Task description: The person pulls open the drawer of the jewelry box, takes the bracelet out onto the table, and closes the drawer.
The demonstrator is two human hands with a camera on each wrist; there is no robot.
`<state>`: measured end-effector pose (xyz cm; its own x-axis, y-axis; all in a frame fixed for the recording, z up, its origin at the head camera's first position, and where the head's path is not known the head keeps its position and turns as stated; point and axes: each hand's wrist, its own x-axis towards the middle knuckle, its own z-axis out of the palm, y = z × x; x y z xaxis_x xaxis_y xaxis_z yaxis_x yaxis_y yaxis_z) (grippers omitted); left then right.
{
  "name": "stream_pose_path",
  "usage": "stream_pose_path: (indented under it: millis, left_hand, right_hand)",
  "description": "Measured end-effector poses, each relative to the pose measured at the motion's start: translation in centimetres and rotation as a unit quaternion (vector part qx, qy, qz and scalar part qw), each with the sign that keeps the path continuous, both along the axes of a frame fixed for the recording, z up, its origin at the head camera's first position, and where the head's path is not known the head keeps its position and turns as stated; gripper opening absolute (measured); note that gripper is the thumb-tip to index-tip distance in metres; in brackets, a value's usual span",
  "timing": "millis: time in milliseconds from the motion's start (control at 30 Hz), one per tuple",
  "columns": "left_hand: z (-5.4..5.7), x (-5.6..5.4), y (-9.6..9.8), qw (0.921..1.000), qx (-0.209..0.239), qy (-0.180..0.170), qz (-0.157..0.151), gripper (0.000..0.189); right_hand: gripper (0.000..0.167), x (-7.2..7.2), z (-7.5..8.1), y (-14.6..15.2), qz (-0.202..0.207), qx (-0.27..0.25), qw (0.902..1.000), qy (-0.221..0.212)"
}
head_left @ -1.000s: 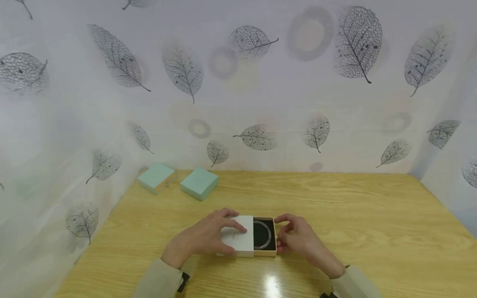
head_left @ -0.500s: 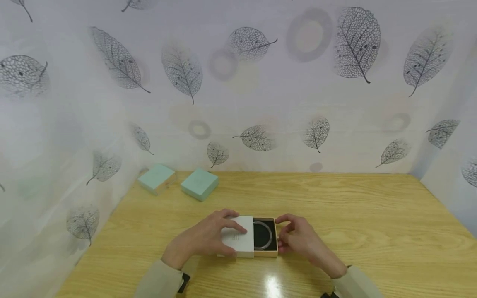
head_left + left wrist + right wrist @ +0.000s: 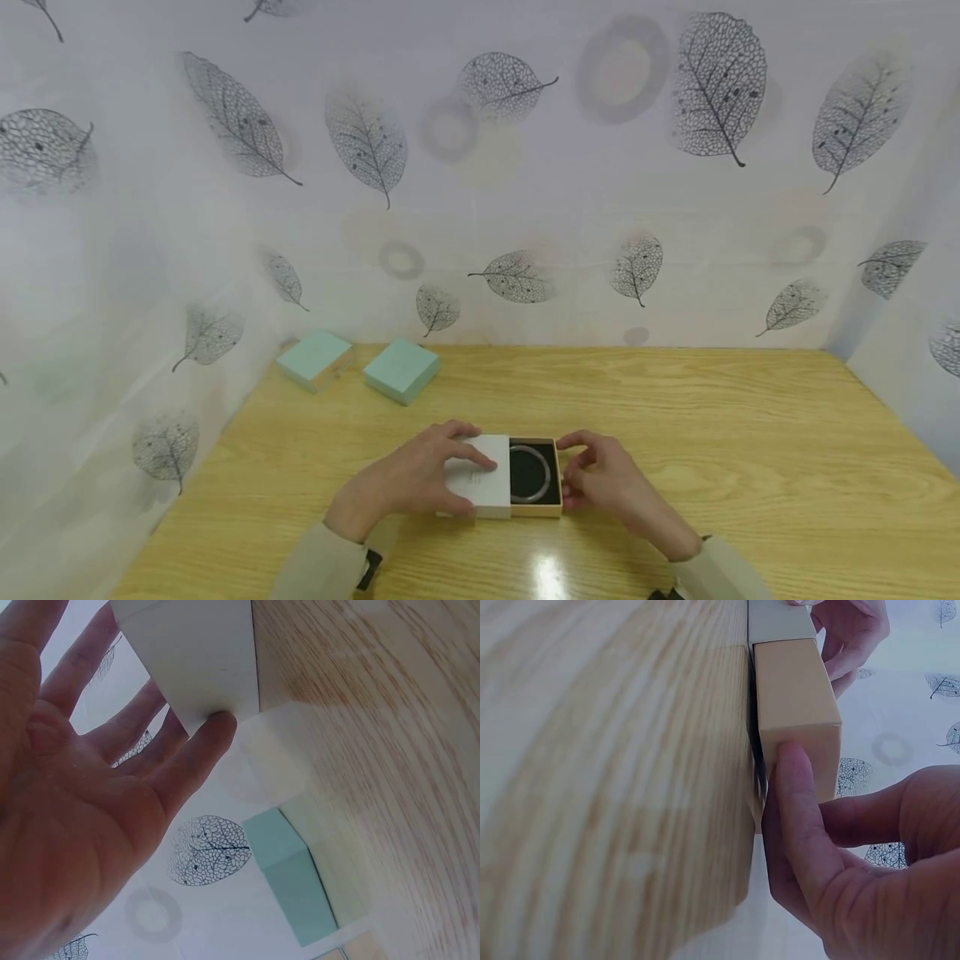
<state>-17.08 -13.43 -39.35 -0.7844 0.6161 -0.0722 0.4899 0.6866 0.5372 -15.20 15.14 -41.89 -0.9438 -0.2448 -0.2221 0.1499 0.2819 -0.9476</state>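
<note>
A white box sleeve (image 3: pixel 491 487) lies on the table in the head view, and its tan inner tray (image 3: pixel 536 512) sticks out of the right end. Within the tray's black lining rests a translucent ring-shaped bangle (image 3: pixel 546 475), its left part hidden by the sleeve. My left hand (image 3: pixel 416 471) grips the sleeve from the left, one fingertip pressed against its wall in the left wrist view. At the tray's outer end, my right hand (image 3: pixel 611 487) holds on with curled fingers; one fingertip touches the end face of the tray (image 3: pixel 799 682) in the right wrist view.
Two mint-green boxes stand at the back left of the wooden table (image 3: pixel 712 433): one green box (image 3: pixel 315 357) near the corner, another green box (image 3: pixel 402 369) to its right. A leaf-patterned curtain (image 3: pixel 480 192) encloses the back and sides.
The tray has slid slightly right out of the sleeve, showing more of the bangle. My right hand has moved right with it, while my left hand stays in place on the sleeve.
</note>
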Motion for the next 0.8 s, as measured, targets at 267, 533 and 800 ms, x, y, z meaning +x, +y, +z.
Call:
stream_pose_path:
  millis: [267,533,800]
  left_hand:
    - [0.02,-0.02,-0.02,1.0,0.0,-0.001,-0.002,0.049]
    - [0.16,0.02,0.11,1.0,0.003,-0.003,-0.001,0.048]
    - [0.15,0.01,0.06,1.0,-0.005,0.001,0.0,0.047]
  right_hand:
    - [0.043,-0.01,-0.08,0.03,-0.009,-0.002,0.9999,-0.006]
    - [0.044,0.04,-0.04,0.03,-0.017,0.002,0.9998,-0.007]
    - [0.044,0.08,-0.07,0.03,-0.017,0.002,0.9998,-0.01]
